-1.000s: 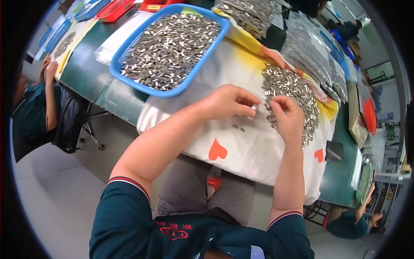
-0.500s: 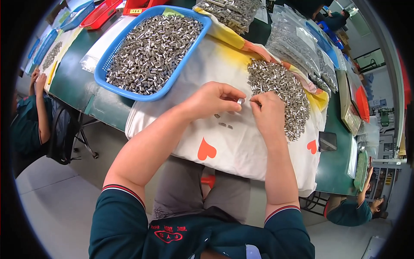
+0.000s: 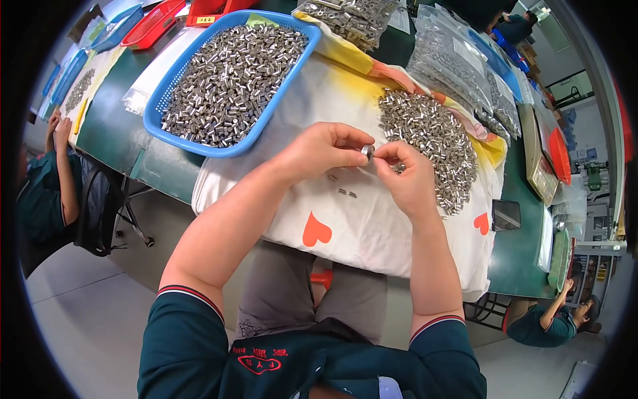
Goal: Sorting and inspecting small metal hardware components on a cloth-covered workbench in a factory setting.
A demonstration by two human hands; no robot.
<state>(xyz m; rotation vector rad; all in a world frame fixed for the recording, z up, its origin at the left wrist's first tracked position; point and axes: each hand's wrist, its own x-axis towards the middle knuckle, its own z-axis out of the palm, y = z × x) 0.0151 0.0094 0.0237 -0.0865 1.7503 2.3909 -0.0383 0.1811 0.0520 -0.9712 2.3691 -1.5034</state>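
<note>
Between the thumb and fingers of my left hand (image 3: 325,147) is a small round metal ring (image 3: 367,151). My right hand (image 3: 407,174) is closed in a pinch against the ring's right side; whatever its fingertips hold is too small to make out. Both hands are above a white cloth (image 3: 266,193) with printed hearts. Below them a few small metal cylinders (image 3: 347,193) lie loose on the cloth. To the right, just past my right hand, spreads a pile of short shiny metal cylinders (image 3: 432,133).
A blue plastic basket (image 3: 154,126) full of similar cylinders stands at the left. Clear bags of metal parts (image 3: 438,56) are heaped at the back right. A dark phone (image 3: 506,215) lies near the right edge of the green table (image 3: 525,266). Other people sit at both sides.
My right hand has moved left and its fingertips now meet the ring in my left hand. Before, there was a gap between the hands.
</note>
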